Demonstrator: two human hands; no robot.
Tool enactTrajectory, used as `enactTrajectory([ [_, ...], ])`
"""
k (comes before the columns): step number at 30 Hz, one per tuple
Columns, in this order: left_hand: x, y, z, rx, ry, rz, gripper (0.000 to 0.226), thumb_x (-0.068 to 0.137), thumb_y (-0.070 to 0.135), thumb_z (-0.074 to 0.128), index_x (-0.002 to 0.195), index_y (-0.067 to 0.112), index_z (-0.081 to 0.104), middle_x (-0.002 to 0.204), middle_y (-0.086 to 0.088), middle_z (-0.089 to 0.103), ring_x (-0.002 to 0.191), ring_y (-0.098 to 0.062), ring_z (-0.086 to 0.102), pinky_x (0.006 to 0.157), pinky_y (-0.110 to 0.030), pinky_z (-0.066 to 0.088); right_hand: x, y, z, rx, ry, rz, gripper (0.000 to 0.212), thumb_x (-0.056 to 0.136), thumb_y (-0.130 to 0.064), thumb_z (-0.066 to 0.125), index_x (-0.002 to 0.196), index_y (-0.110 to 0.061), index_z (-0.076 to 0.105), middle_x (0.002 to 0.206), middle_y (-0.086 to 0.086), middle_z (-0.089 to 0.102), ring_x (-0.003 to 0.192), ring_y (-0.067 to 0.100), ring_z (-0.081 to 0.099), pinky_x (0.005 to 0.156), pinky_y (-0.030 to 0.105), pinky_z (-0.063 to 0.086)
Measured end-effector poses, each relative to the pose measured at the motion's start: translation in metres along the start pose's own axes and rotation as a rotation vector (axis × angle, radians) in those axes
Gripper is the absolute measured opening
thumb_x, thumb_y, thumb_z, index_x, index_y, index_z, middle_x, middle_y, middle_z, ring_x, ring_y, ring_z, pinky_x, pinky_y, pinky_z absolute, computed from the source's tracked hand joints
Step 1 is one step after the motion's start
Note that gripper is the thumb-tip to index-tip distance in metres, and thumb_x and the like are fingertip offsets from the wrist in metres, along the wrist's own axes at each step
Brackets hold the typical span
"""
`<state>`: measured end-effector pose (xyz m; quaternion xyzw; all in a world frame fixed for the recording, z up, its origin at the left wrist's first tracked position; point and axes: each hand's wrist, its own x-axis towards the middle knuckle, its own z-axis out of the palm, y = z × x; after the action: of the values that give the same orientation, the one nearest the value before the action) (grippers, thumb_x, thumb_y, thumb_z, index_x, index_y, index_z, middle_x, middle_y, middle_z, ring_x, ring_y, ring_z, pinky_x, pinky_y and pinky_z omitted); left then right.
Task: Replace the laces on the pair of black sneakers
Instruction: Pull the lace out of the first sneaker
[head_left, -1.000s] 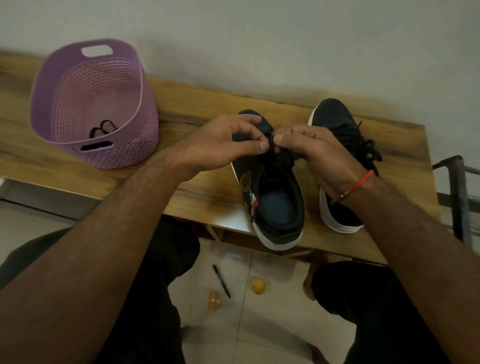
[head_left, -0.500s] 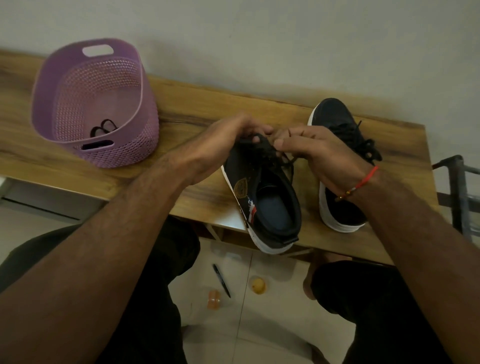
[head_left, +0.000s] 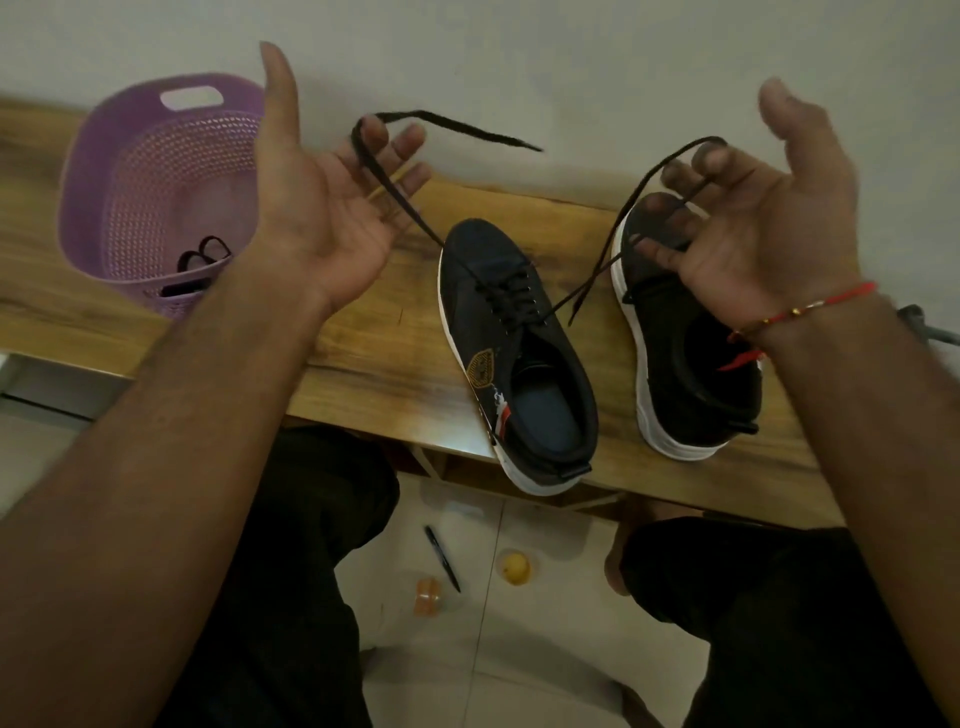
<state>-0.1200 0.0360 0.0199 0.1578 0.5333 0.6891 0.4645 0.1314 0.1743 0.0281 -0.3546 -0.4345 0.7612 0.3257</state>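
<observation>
The 2 ends of the lace (head_left: 524, 304) threaded in the left sneaker (head_left: 511, 358) are being held up and apart, 1 in each raised, palm-up hand. The left end is being hooked over the loosely curled fingers (head_left: 387, 150) of the left hand (head_left: 322, 208), its tip trailing free toward the wall. The right end is being caught among the bent fingers (head_left: 691, 176) of the right hand (head_left: 753, 218), its tail hanging down beside the shoe.

The left sneaker is lying with its long axis running from the bench's (head_left: 363, 353) front edge, where the heel is overhanging, back toward the wall. Both lace ends are rising from the upper eyelets, so the coming crossing or knot is judged to be made over the tongue, between the hands. The right sneaker (head_left: 691, 358) is standing just beside it, nearer the right hand, already laced as far as can be told.
</observation>
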Motion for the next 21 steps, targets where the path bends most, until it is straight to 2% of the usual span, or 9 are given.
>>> enactTrajectory([
  [2,0.005,-0.001,-0.002,0.248,0.089,-0.008,0.070,0.093,0.074,0.041,0.115,0.015,0.071,0.123,-0.004,0.072,0.118,-0.023,0.065,0.107,-0.040,0.048,0.006,0.001,-0.002,-0.243,0.117,-0.005,0.043,0.080,-0.063,0.060,0.082,-0.022,0.072,0.103,-0.001,0.065,0.097,0.022,0.057,0.089,0.040,0.044],
  [4,0.006,-0.006,0.002,0.680,0.160,0.015,0.052,0.089,0.069,0.058,0.114,0.025,0.070,0.117,0.002,0.071,0.114,-0.018,0.063,0.102,-0.036,0.050,0.013,0.009,-0.006,-0.852,0.241,-0.041,0.058,0.080,-0.066,0.064,0.107,-0.015,0.072,0.125,0.008,0.064,0.115,0.027,0.057,0.100,0.043,0.045],
  [6,0.002,-0.012,0.007,1.079,0.185,0.075,0.040,0.089,0.061,0.065,0.109,0.026,0.065,0.110,0.008,0.059,0.110,-0.012,0.052,0.089,-0.028,0.047,0.014,0.017,-0.007,-1.355,0.279,-0.163,0.073,0.089,-0.062,0.060,0.140,-0.010,0.052,0.152,0.014,0.040,0.140,0.032,0.035,0.113,0.045,0.032],
  [7,0.001,-0.014,0.009,1.214,0.135,0.080,0.056,0.088,0.059,0.067,0.127,0.020,0.059,0.123,0.004,0.055,0.118,-0.015,0.048,0.093,-0.030,0.043,0.011,0.019,-0.005,-1.443,0.229,-0.235,0.074,0.091,-0.060,0.059,0.148,-0.014,0.043,0.157,0.012,0.031,0.145,0.032,0.025,0.116,0.045,0.028],
  [9,0.002,-0.020,0.012,1.320,-0.130,0.001,0.107,0.079,0.062,0.074,0.159,0.015,0.020,0.165,-0.004,0.020,0.150,-0.024,0.024,0.117,-0.041,0.029,0.005,0.023,0.001,-1.477,0.002,-0.335,0.066,0.091,-0.057,0.059,0.147,-0.027,0.044,0.158,0.007,0.028,0.147,0.029,0.019,0.117,0.047,0.023],
  [11,-0.002,-0.029,0.016,1.410,-0.401,-0.079,0.139,0.065,0.073,0.073,0.160,0.021,-0.015,0.168,0.000,-0.020,0.155,-0.023,-0.012,0.125,-0.047,0.007,0.002,0.029,0.008,-1.475,-0.208,-0.362,0.051,0.089,-0.058,0.061,0.134,-0.036,0.056,0.156,0.003,0.033,0.146,0.025,0.021,0.119,0.054,0.021],
  [12,-0.002,-0.035,0.016,1.461,-0.460,-0.084,0.143,0.062,0.075,0.069,0.157,0.021,-0.023,0.166,0.000,-0.028,0.153,-0.023,-0.021,0.126,-0.047,0.002,0.000,0.032,0.012,-1.463,-0.284,-0.360,0.047,0.087,-0.058,0.062,0.129,-0.037,0.060,0.155,0.001,0.034,0.145,0.024,0.022,0.118,0.059,0.022],
  [17,-0.002,-0.046,0.022,1.550,-0.459,-0.001,0.134,0.078,0.058,0.077,0.156,0.019,-0.024,0.165,-0.003,-0.029,0.154,-0.028,-0.019,0.126,-0.051,0.006,-0.001,0.051,0.019,-1.491,-0.562,-0.212,0.062,0.089,-0.037,0.069,0.145,-0.030,0.044,0.158,-0.001,0.030,0.149,0.019,0.014,0.119,0.061,0.019],
  [21,0.000,-0.040,0.019,1.618,-0.472,0.018,0.129,0.080,0.044,0.079,0.158,0.022,-0.022,0.166,0.002,-0.026,0.155,-0.030,-0.011,0.125,-0.054,0.014,0.000,0.052,0.015,-1.403,-0.595,-0.072,0.069,0.088,-0.028,0.071,0.147,-0.026,0.036,0.149,-0.004,0.038,0.139,0.013,0.034,0.119,0.043,0.030],
])
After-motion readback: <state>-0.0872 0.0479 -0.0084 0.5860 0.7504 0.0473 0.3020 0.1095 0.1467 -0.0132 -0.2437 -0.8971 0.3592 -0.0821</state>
